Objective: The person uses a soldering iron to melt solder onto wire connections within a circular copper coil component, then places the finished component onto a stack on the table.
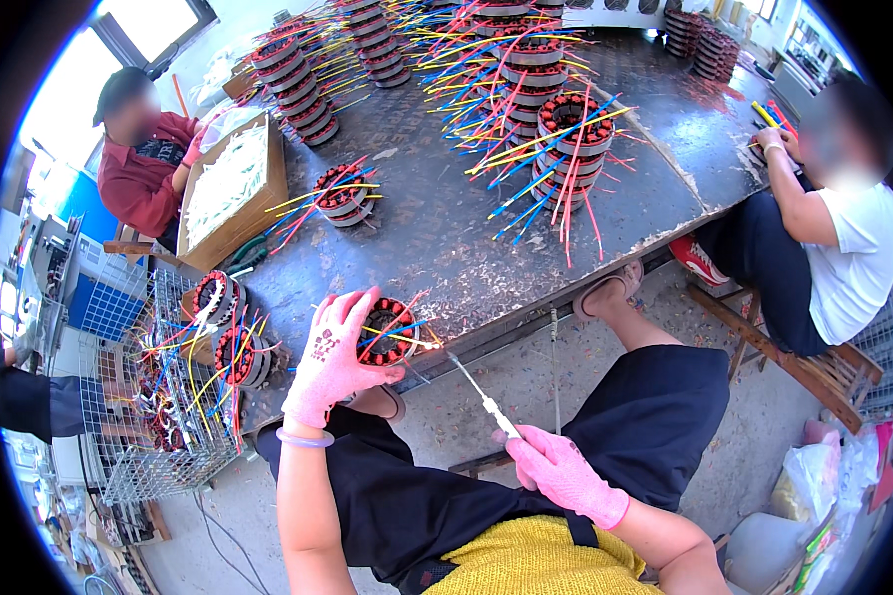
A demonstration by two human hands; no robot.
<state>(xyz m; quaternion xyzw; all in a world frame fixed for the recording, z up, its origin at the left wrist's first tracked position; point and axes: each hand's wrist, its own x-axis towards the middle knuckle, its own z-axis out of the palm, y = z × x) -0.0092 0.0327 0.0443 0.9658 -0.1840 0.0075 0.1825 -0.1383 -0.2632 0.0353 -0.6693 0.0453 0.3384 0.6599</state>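
Note:
My left hand (337, 349), in a pink glove, grips the left side of a motor stator (408, 347) at the table's near edge. Red coils ring the stator's inside, and red, blue and yellow wires stick out of it. In my right hand (566, 472), also gloved in pink, is what looks like a soldering iron (488, 405) with a white handle and a long thin metal shaft. Its tip points up and left, close to the wire ends at the stator's right side. A small orange glow shows there; whether the tip touches a wire I cannot tell.
Two stators (243, 357) sit left of my left hand, and a short stack (344, 195) stands farther in. Tall stator stacks (574, 149) with wires jutting out fill the back. A cardboard box (280, 183) stands at left. Co-workers sit at left (134, 188) and right (843, 238).

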